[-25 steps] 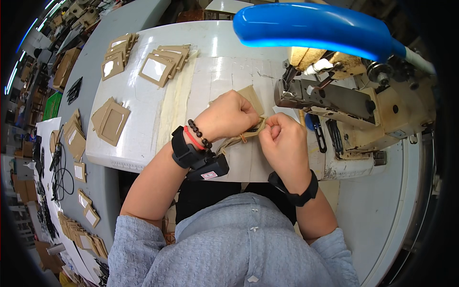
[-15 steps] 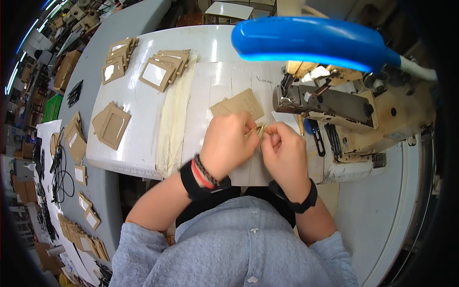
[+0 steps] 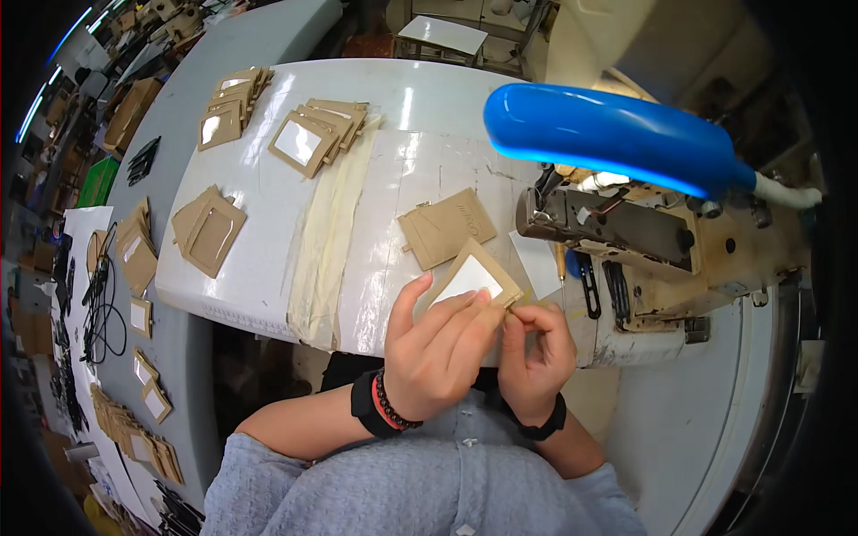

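My left hand [image 3: 436,353] holds a beige card holder [image 3: 471,268] with a white window, its thumb spread and its fingers over the lower part of the window. Thumb and forefinger of my right hand [image 3: 539,357] pinch at the holder's right corner, by a small tab; what exactly lies between these fingertips is hidden. Just beyond, another beige piece [image 3: 449,230] with a stitched or pressed mark and a side tab lies flat on the white worktable [image 3: 407,161].
A sewing machine [image 3: 617,223] stands at the right under a blue curved lamp [image 3: 608,134]. Beside it lie a wooden-handled awl [image 3: 560,259] and a black tool [image 3: 588,284]. Stacked beige holders [image 3: 299,143] sit at the back left, and more holders [image 3: 210,232] nearer. Black cables [image 3: 107,304] lie far left.
Both hands have come closer to me. The holder's windowed face now shows, where before a small folded edge was between my fingertips. The view has shifted slightly.
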Demonstrator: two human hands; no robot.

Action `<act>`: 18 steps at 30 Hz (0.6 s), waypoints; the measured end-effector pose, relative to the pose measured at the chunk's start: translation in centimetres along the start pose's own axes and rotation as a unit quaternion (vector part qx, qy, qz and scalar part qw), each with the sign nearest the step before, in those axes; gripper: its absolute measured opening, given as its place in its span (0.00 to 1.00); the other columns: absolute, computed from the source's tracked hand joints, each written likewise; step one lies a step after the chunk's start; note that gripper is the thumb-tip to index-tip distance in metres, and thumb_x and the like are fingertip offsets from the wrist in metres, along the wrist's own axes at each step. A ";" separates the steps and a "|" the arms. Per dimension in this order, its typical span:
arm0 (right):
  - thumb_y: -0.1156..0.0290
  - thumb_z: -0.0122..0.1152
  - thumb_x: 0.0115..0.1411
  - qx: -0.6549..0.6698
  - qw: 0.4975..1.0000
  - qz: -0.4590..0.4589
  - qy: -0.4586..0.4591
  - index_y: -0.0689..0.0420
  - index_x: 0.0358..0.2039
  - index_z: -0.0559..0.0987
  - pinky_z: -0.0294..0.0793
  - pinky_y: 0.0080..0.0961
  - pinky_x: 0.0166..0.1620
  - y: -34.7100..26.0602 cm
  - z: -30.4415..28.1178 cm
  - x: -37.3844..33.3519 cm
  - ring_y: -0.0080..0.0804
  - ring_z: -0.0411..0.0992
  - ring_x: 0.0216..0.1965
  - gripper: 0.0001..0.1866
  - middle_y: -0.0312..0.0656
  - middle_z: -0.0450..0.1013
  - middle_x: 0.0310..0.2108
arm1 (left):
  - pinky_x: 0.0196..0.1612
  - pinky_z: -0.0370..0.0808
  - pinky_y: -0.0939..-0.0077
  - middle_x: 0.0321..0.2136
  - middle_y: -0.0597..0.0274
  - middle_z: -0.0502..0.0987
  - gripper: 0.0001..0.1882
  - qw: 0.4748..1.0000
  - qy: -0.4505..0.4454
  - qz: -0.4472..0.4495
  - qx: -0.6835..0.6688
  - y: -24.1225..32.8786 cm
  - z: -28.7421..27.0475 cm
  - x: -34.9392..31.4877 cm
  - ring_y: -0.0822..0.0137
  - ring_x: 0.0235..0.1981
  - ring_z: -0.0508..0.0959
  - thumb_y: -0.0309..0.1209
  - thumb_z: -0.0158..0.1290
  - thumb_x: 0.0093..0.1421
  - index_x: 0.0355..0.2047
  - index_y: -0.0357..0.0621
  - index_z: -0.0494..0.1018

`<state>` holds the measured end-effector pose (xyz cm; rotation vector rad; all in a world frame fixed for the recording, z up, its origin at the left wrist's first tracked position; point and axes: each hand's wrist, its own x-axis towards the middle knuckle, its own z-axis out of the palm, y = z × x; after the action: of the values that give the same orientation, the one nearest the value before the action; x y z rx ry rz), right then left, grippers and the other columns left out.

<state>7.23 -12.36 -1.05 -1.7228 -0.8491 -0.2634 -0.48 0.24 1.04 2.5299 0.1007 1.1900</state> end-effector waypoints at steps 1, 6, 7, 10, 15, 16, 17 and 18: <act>0.84 0.64 0.59 0.003 1.000 -0.001 0.004 0.64 0.37 0.77 0.70 0.26 0.30 0.0 0.0 -0.2 0.33 0.72 0.25 0.06 0.44 0.73 0.27 | 0.60 0.66 0.52 0.33 0.63 0.84 0.12 1.000 0.001 0.000 -0.003 0.1 -0.1 0.0 0.67 0.36 0.84 0.26 0.65 0.52 0.38 0.44 0.80; 0.83 0.63 0.60 0.012 1.000 0.009 0.021 0.64 0.38 0.76 0.71 0.25 0.30 -0.3 0.1 -0.3 0.32 0.72 0.26 0.06 0.44 0.73 0.28 | 0.60 0.66 0.53 0.33 0.62 0.84 0.12 1.000 0.003 -0.003 -0.008 0.6 -0.6 0.2 0.67 0.36 0.85 0.27 0.65 0.53 0.38 0.44 0.81; 0.83 0.63 0.60 0.012 1.000 0.011 0.022 0.64 0.38 0.76 0.71 0.24 0.30 -0.4 0.2 -0.3 0.32 0.72 0.26 0.06 0.44 0.73 0.28 | 0.60 0.66 0.53 0.33 0.62 0.84 0.12 1.000 0.002 -0.003 -0.006 0.7 -0.6 0.2 0.67 0.35 0.85 0.27 0.65 0.53 0.39 0.44 0.81; 0.83 0.63 0.60 0.011 1.000 0.019 0.022 0.65 0.37 0.76 0.70 0.24 0.30 -0.6 0.2 -0.3 0.32 0.72 0.25 0.06 0.44 0.73 0.27 | 0.60 0.66 0.53 0.33 0.62 0.84 0.12 1.000 0.004 -0.001 0.004 0.8 -0.5 0.1 0.67 0.35 0.85 0.28 0.65 0.53 0.39 0.44 0.81; 0.83 0.62 0.61 0.027 0.999 0.035 0.017 0.65 0.38 0.76 0.69 0.22 0.31 -0.8 0.1 -0.3 0.30 0.70 0.26 0.05 0.43 0.71 0.27 | 0.60 0.66 0.54 0.33 0.62 0.84 0.13 1.000 -0.001 0.000 -0.011 0.7 -0.8 0.3 0.68 0.35 0.85 0.27 0.65 0.52 0.39 0.45 0.81; 0.83 0.61 0.62 0.040 0.998 0.039 0.017 0.66 0.38 0.75 0.69 0.22 0.31 -0.7 0.1 -0.3 0.29 0.70 0.26 0.05 0.43 0.71 0.28 | 0.60 0.66 0.54 0.33 0.62 0.84 0.13 1.000 -0.002 0.000 -0.015 0.6 -0.9 0.4 0.68 0.35 0.85 0.26 0.65 0.52 0.39 0.45 0.81; 0.83 0.61 0.62 0.052 0.998 0.043 0.016 0.66 0.38 0.75 0.69 0.21 0.32 -0.7 0.2 -0.3 0.28 0.69 0.26 0.05 0.42 0.71 0.28 | 0.60 0.66 0.54 0.33 0.63 0.84 0.13 1.000 0.000 -0.004 -0.019 0.7 -0.9 0.5 0.68 0.35 0.85 0.26 0.65 0.51 0.39 0.45 0.81; 0.83 0.60 0.63 0.069 0.996 0.051 0.017 0.66 0.39 0.75 0.68 0.20 0.32 -0.7 0.2 -0.4 0.27 0.69 0.27 0.05 0.42 0.70 0.28 | 0.60 0.66 0.54 0.33 0.63 0.84 0.13 1.000 0.002 -0.008 -0.023 0.7 -0.9 0.5 0.68 0.35 0.85 0.26 0.65 0.51 0.39 0.45 0.81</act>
<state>6.46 -12.32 -0.85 -1.6227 -0.7346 -0.1611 -0.89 -0.07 2.22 2.4830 0.0926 1.1775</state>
